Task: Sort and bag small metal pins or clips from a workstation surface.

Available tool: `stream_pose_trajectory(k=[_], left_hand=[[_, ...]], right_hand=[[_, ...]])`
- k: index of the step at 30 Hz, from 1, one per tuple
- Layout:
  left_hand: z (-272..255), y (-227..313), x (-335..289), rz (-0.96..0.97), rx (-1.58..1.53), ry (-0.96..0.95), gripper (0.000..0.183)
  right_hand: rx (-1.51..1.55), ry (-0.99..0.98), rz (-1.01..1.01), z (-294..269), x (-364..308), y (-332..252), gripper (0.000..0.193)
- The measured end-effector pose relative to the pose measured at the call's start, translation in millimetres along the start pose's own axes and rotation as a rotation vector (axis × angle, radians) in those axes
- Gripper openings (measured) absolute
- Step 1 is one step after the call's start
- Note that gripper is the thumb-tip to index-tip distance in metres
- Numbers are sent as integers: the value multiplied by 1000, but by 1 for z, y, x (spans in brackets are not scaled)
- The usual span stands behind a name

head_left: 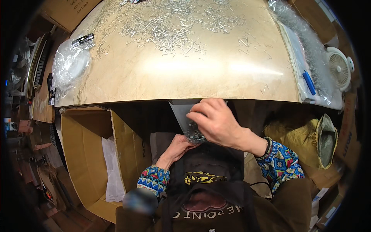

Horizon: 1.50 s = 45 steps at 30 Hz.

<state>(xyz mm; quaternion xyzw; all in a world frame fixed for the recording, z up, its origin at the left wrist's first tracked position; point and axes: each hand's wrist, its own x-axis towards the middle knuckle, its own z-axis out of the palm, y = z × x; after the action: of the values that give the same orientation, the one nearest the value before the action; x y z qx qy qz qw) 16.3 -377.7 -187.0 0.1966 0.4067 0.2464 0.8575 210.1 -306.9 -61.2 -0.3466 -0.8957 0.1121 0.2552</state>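
Head view: clear bag of metal hooks at the tabletop's near edge. Left hand closed on bag's lower end; right hand half-curled over it, grip hidden, cannot tell. Steady support underneath should limit spilling.

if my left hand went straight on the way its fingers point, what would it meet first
Most likely the cluster of small metal pieces right at the left hand's fingertips. Beyond that, the line runs toward the right hand, but depth is unclear.
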Motion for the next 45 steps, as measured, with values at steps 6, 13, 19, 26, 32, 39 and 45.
stream_pose_trajectory(k=[6, 13, 19, 26, 32, 39, 45], left_hand=[[2, 5, -4, -22, -60, -126, 31], [5, -1, 1, -84, -161, -199, 36], [-6, -2, -5, -169, 25, -286, 47], [18, 29, -32, 77, 151, -118, 32], [66, 106, -47, 189, 137, -122, 34], [123, 135, -12, 1016, 1397, -434, 35], [202, 117, 69, 1182, 1910, -606, 58]], right_hand=[[101, -530, -91, 15, -33, -5, 23], [204, 45, 132, 8, -31, -10, 30], [563, -259, 140, 14, -47, -14, 40], [343, -493, 284, -8, -24, -24, 65], [561, 397, 536, -45, 21, 13, 16], [-6, 703, 567, -71, -16, 98, 18], [-697, 905, 1039, -161, -129, 163, 23]])
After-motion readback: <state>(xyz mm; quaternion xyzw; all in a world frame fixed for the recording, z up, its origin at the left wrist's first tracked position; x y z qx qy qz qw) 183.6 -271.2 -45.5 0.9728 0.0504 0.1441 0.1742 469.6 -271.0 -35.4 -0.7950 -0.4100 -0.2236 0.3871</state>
